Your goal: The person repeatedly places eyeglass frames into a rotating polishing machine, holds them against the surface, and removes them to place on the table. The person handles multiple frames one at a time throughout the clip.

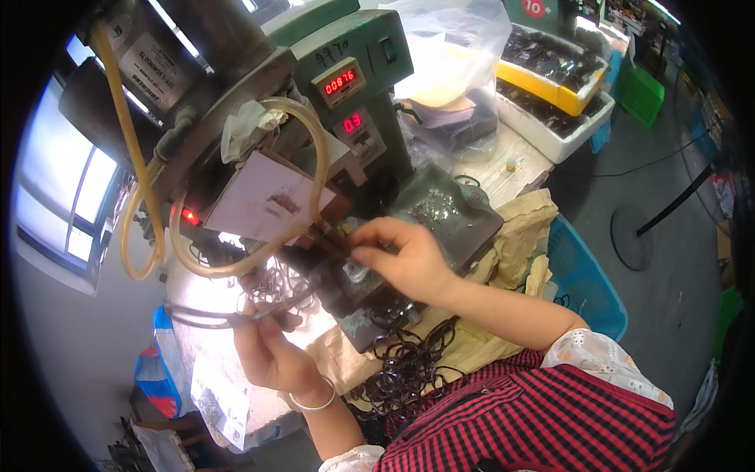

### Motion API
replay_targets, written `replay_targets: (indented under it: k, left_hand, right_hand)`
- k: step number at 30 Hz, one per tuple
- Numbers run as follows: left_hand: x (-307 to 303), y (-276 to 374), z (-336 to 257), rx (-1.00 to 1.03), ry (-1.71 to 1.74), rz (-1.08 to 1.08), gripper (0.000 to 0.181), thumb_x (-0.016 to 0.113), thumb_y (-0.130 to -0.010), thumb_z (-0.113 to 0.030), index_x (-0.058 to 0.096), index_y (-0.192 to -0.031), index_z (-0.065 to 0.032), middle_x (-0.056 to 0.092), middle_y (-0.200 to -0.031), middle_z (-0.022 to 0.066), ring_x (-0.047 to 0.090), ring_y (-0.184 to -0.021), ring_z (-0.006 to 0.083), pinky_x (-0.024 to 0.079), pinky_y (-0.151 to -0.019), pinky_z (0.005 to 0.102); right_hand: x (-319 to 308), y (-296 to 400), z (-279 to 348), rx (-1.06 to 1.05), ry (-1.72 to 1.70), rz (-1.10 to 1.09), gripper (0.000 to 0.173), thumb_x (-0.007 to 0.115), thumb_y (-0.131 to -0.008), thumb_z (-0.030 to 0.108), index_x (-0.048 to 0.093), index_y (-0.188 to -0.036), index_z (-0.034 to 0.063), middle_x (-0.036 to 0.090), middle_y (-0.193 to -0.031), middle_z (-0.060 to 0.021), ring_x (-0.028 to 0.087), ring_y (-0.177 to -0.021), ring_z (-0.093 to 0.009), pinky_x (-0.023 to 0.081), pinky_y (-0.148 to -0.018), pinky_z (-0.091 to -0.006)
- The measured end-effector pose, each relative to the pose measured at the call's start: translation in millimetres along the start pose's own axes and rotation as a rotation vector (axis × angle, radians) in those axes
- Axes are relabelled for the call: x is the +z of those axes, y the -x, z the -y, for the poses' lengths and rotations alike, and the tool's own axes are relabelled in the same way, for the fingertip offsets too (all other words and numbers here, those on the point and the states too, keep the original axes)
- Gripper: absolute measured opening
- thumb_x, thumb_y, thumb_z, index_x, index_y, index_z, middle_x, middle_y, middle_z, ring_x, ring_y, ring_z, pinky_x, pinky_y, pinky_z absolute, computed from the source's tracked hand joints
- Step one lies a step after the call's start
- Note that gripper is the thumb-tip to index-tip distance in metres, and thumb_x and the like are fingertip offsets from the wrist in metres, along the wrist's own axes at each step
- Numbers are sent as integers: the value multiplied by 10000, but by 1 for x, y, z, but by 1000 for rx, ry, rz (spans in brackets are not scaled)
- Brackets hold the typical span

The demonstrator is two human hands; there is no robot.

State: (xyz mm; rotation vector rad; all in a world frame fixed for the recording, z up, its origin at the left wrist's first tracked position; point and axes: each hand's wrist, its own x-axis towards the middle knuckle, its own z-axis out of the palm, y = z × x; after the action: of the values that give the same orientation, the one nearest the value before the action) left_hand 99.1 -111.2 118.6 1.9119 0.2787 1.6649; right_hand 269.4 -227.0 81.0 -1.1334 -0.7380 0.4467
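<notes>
My left hand (pixel 268 348) pinches a dark, thin strap or frame piece (pixel 200 315), whose looped end sticks out to the left and whose other end points toward the press. At the work point of the green bench press (pixel 377 76), my right hand (pixel 407 253) has thumb and forefinger close together beside the tooling (pixel 333 236); whether something small is between them is hidden. Just below those fingertips lies a shiny clear piece (pixel 355 271) on the dark die block. Many dark glossy loops (pixel 407 366) are heaped near my lap.
Small metallic bits lie on the machine's base plate (pixel 436 206). Yellowish hoses (pixel 321 159) hang by a pink card (pixel 265 197). Brown paper (pixel 525 236) and a blue basket (pixel 584 277) are at right; filled foam trays (pixel 554 130) stand behind. Another dark pile (pixel 274 280) lies left of the press.
</notes>
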Motion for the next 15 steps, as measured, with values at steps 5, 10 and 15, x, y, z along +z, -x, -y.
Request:
replay_targets:
  k: [5,10,15]
  left_hand:
    - [5,-17,16,-38,-55,-73,299,535,-1030,42,618,-1317,34,691,-942,107,579,-694,118,473,-594,222]
    - [10,-30,16,49,-8,-10,268,556,-1019,40,643,-1272,42,691,-935,99,587,-693,120,481,-581,226]
    - [1,-13,-5,346,-140,262,205,560,-960,107,687,-1116,69,680,-890,139,603,-623,146,480,-522,246]
  right_hand:
    - [11,2,-6,-32,-112,9,409,701,-937,20,551,-1317,0,680,-983,-34,625,-945,-91,500,-869,-258]
    - [16,4,9,-3,-60,-7,439,677,-924,-3,526,-1336,5,666,-1060,-52,619,-1011,-114,491,-916,-277]
    - [-3,21,27,-170,333,73,580,651,-858,13,531,-1425,12,661,-1246,-215,668,-1140,-326,509,-1021,-419]
